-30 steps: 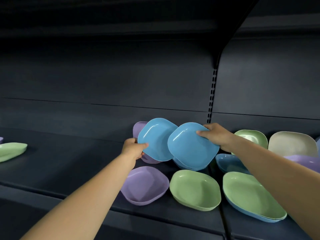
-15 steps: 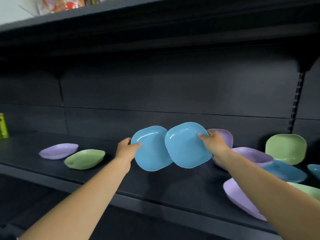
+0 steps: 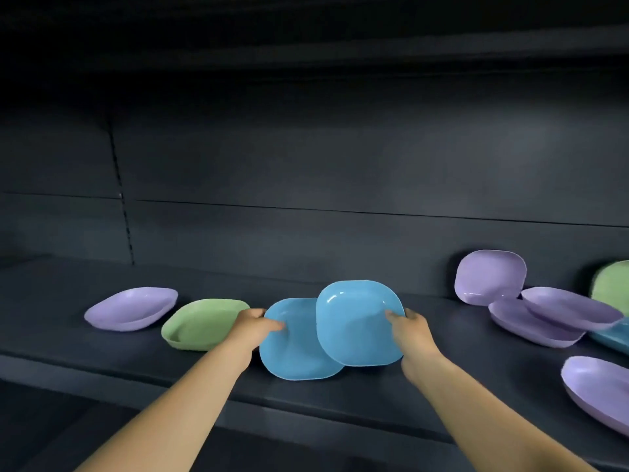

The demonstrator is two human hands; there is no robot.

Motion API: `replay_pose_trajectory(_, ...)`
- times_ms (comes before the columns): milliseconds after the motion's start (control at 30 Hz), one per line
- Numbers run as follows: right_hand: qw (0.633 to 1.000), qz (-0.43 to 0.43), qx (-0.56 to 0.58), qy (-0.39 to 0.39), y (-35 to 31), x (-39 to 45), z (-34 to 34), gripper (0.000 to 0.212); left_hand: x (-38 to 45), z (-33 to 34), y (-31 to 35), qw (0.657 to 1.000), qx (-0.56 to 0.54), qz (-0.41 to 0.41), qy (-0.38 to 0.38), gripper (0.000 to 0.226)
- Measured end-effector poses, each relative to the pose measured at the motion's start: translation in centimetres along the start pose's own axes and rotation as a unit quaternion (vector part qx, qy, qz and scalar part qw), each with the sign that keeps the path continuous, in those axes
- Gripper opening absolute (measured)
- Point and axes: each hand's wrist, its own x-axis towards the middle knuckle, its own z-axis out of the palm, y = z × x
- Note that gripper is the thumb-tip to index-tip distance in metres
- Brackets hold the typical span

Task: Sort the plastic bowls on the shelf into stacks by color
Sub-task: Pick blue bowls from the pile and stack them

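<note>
two blue bowls are in the air over the shelf in the head view, the only view there is. the left hand has its grip clamped on the left edge of the lower blue bowl, thumb on the inner face and the fingers hidden behind the rim. the right hand has its grip clamped on the right edge of the upper blue bowl, which overlaps the lower one and stands tilted toward the camera.

just left of the left hand a green bowl lies on the shelf, and a purple bowl lies beside that. well to the right sit more purple bowls, one leaning on the back wall, with a green one and a blue one cut off at the frame edge.

the step in hand looks like starting a blue stack on the bare stretch of shelf below the hands. to do it well, i would level the lower bowl first and set it flat, clear of the green bowl's rim. then bring the upper bowl square over it, corners matched, and let it nest before either grip lets go. a tilted release could send it sliding off the front lip. keep the stack back from that edge.
</note>
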Motion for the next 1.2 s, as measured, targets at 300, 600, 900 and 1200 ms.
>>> replay_pose_trajectory(300,0.998,0.012,0.058,0.029,2.1,1.4,1.6,0.015,3.8,0.7,-0.6,0.994,0.067,0.059,-0.065,0.008)
replay_pose_trajectory(600,0.997,-0.013,0.045,0.053,2.1,0.0,3.2,0.016,3.8,0.7,-1.1,0.994,-0.022,0.096,-0.057,0.015)
replay_pose_trajectory(900,0.997,-0.013,0.035,0.072,2.4,-1.8,5.8,0.016,3.7,0.5,-1.3,0.99,-0.082,0.088,-0.073,0.023)
replay_pose_trajectory(1200,0.999,-0.032,0.037,0.008,1.9,-2.6,7.4,0.037,3.6,0.6,-0.9,0.992,-0.075,0.065,-0.076,0.03)
